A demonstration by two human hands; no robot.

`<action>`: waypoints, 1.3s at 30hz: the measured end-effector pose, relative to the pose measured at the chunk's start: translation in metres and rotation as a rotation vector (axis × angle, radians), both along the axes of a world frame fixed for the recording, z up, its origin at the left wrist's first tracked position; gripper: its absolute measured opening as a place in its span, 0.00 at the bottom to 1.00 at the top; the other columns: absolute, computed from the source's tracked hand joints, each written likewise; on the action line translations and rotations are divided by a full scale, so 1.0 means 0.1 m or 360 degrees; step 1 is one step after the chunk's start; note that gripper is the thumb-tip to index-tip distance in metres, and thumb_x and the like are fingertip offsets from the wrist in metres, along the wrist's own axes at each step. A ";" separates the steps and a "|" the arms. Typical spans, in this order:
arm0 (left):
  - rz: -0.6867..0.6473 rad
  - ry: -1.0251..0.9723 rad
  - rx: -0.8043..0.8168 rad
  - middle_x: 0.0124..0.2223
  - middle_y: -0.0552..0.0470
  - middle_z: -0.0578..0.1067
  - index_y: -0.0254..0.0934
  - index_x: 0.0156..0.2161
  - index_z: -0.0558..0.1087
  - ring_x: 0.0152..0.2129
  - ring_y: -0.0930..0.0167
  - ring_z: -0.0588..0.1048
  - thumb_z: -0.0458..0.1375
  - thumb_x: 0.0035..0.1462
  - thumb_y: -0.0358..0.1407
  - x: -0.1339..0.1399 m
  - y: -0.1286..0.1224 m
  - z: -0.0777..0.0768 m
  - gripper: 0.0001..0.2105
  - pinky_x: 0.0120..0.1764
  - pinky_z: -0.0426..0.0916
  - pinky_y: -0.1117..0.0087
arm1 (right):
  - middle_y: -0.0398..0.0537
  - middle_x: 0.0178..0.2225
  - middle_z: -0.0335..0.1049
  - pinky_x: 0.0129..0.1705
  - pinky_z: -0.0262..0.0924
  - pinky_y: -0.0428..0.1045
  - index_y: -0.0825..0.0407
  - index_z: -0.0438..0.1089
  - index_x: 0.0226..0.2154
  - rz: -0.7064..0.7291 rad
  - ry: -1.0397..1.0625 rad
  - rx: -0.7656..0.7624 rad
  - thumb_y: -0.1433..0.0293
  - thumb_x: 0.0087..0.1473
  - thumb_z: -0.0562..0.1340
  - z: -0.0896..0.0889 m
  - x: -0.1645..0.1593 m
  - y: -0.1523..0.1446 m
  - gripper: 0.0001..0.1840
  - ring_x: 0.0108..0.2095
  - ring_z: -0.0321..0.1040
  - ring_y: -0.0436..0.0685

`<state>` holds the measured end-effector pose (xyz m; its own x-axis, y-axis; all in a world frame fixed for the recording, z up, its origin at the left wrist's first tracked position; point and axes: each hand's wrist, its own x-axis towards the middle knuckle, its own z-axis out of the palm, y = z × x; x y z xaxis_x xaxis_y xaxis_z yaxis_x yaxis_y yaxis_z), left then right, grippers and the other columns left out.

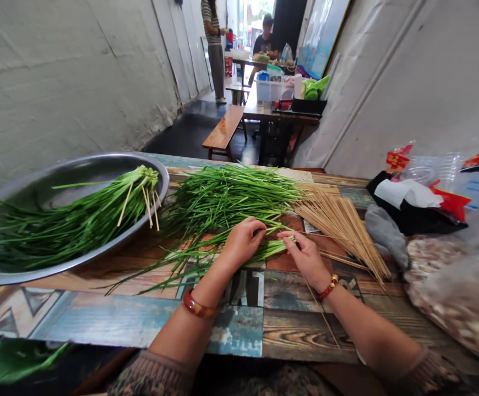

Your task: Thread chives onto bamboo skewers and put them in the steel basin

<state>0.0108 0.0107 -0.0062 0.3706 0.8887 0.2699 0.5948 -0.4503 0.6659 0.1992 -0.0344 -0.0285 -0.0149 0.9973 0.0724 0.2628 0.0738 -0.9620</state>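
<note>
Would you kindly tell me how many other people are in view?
2: a standing person left of the far table, and another person behind it; others may be hidden.

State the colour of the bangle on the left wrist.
The bangle is reddish-brown with lighter amber patches, seen in the head view, the only one here.

Left hand [243, 240]: fingertips curled out of sight; hold on green stalks [231, 192] cannot be judged. Thin stick [324, 319]: upper end lost behind right hand [308, 261]. Metal basin [68, 199]: cut by left edge. Both sleeves [152, 377]: run off bottom edge. Clear bag [440, 267] at right: blurred, cut by right edge, pale contents not identifiable. Standing person [213, 41]: head beyond top edge. Second person [263, 44], far back: handwork too small to read. Leaf [18, 360] below tabletop [111, 319]: partly hidden. Doorway [258, 10]: washed out, detail unreadable.
</note>
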 end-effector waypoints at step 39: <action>-0.0044 -0.0636 -0.0583 0.29 0.49 0.75 0.31 0.30 0.76 0.25 0.75 0.70 0.57 0.55 0.33 0.19 -0.16 0.19 0.08 0.27 0.64 0.76 | 0.41 0.21 0.67 0.22 0.57 0.44 0.53 0.72 0.42 0.0092 -0.0109 0.0078 0.65 0.60 0.56 0.17 0.03 -0.25 0.13 0.18 0.61 0.47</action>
